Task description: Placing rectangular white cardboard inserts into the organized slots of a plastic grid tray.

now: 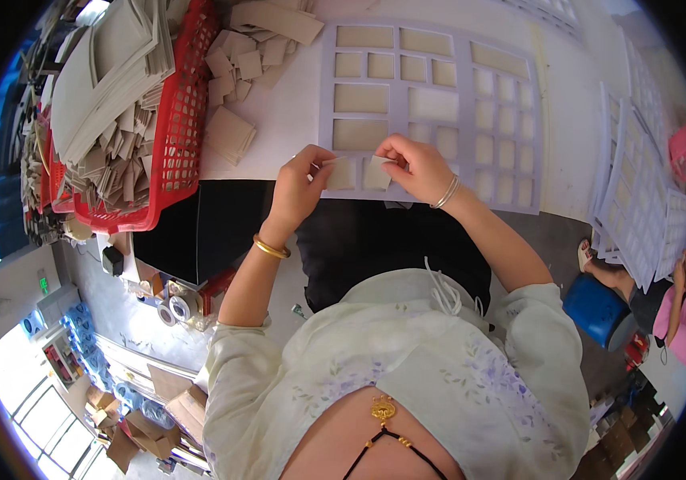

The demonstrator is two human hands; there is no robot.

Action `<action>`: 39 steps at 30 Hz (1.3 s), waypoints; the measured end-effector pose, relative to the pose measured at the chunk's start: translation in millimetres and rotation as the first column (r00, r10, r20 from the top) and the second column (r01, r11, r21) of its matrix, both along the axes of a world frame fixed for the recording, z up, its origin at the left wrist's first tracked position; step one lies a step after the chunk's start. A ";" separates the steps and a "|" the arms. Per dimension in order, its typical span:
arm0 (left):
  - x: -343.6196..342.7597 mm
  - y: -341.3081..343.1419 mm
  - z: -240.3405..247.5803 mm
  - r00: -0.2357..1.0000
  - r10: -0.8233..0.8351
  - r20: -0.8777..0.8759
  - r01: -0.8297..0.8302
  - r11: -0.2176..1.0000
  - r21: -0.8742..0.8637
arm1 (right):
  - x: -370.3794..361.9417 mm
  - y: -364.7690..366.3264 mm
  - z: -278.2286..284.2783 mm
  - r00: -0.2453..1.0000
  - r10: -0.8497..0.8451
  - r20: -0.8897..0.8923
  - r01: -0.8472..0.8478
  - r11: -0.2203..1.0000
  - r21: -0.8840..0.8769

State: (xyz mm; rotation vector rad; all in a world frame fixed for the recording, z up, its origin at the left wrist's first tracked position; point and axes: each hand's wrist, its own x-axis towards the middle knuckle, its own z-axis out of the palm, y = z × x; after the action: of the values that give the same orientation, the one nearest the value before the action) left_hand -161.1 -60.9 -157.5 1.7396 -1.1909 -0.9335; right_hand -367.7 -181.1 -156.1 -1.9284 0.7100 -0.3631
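A white panel (464, 96) with rows of rectangular openings lies on the table in front of me. Beige cardboard shows in many of its openings. My left hand (301, 180) is over the panel's near left corner, thumb and fingers pinched on the edge of a small cardboard piece (341, 170). Just to its right, my right hand (419, 170) pinches another small cardboard piece (376, 171) at the panel's near edge. Both pieces are tilted or resting at the near row of openings; their exact seating is partly hidden by my fingers.
A red plastic basket (187, 104) heaped with cardboard pieces and sheets stands at the left. Loose cardboard pieces (239, 60) lie between it and the panel. More white panels (639, 184) lean at the right, near a person in pink (683, 324) and a blue drum (595, 310).
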 end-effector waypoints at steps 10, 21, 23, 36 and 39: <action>-1.9 -5.0 -9.0 0.959 -0.147 0.244 0.165 0.985 -0.053 | 9.8 3.1 -12.1 0.996 0.059 -0.072 -0.068 0.990 -0.122; -19.3 4.8 8.4 0.773 -0.046 0.633 0.101 0.994 -0.051 | 8.2 20.2 0.4 0.988 -0.043 -0.145 -0.029 0.886 -0.463; -17.3 13.2 2.8 0.784 -0.066 0.617 0.109 0.994 -0.032 | 0.1 20.4 1.5 0.987 -0.001 -0.159 -0.084 0.847 -0.525; -13.4 32.0 -0.5 0.573 -0.204 0.794 0.414 0.908 -0.066 | -10.4 37.9 -15.5 0.971 0.031 -0.237 -0.208 0.596 -0.776; -18.3 32.6 0.9 0.562 -0.225 0.796 0.418 0.908 -0.039 | -9.4 44.4 -15.5 0.943 0.031 -0.330 -0.285 0.588 -0.757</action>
State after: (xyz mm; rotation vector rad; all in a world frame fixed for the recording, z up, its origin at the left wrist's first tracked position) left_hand -179.3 -28.3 -156.7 1.8021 -2.1587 -0.1396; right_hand -377.1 -136.7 -171.6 -2.9508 0.5804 -0.3158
